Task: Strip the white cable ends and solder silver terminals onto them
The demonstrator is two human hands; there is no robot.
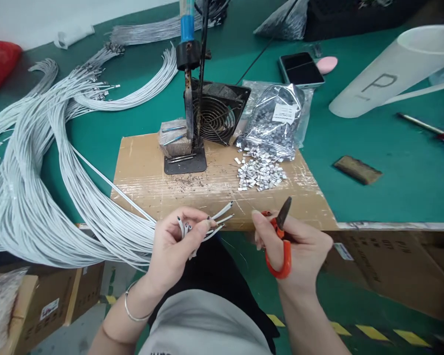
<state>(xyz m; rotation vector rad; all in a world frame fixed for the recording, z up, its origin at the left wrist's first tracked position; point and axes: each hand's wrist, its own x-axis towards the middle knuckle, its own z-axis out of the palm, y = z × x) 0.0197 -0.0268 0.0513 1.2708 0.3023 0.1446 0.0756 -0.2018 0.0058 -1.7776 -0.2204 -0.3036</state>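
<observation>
Left hand [177, 241] pinched, I hold slender, smooth white wires [222, 211] near their ends, dark-tipped and fanned toward my right; a thick, curving bundle [92, 192] sweeps away left of it. My right hand [299, 246] grips scissors [287, 259] with a glossy orange handle, dark blade upward. Beyond it, small whitish pieces [261, 172] heap on scuffed brown cardboard [214, 185]; farther right, a tapered white jug [407, 59] bears a P.

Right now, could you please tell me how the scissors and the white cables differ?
The scissors have an orange handle and dark blade; the cables are white. The scissors are one short tool; the cables are many long, curving strands. The scissors sit in the right grip; the cables have some ends in the left grip. Both are held.
</observation>
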